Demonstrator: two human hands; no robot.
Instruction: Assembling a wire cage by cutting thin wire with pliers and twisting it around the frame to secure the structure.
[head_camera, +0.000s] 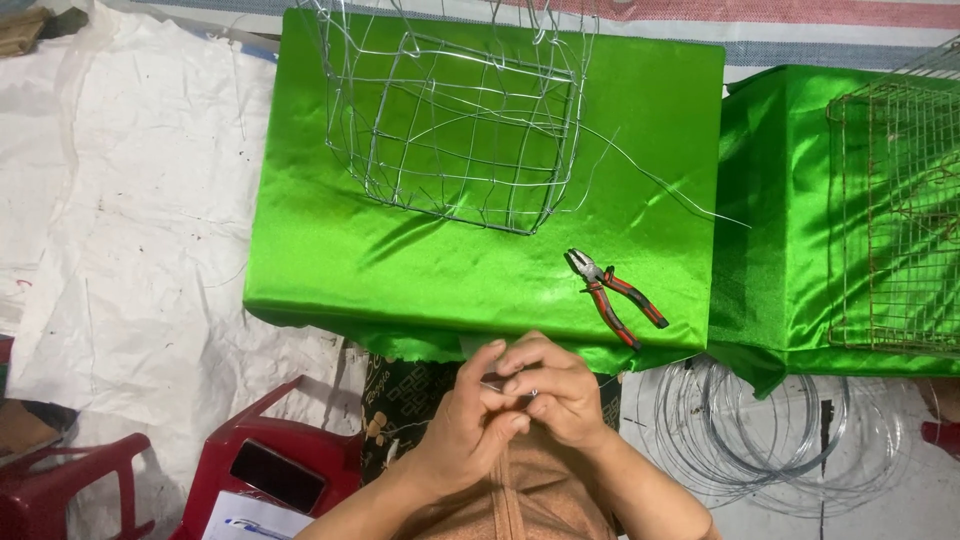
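My left hand (470, 420) and right hand (555, 390) pressed together, fingers pinching a small metal piece (497, 383) between them, pliers (615, 296) just beyond on the green desk (330, 250), wire basket (460, 130) farther back.

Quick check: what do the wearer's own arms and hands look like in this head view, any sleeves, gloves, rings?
Both are bare: the left hand and right hand wear no gloves, and both forearms show uncovered to the bottom edge, with no sleeve or watch in view. A small shiny spot sits between the fingers; whether it is a ring cannot be told. Below the arms lies tan-pink clothing with a centre seam.
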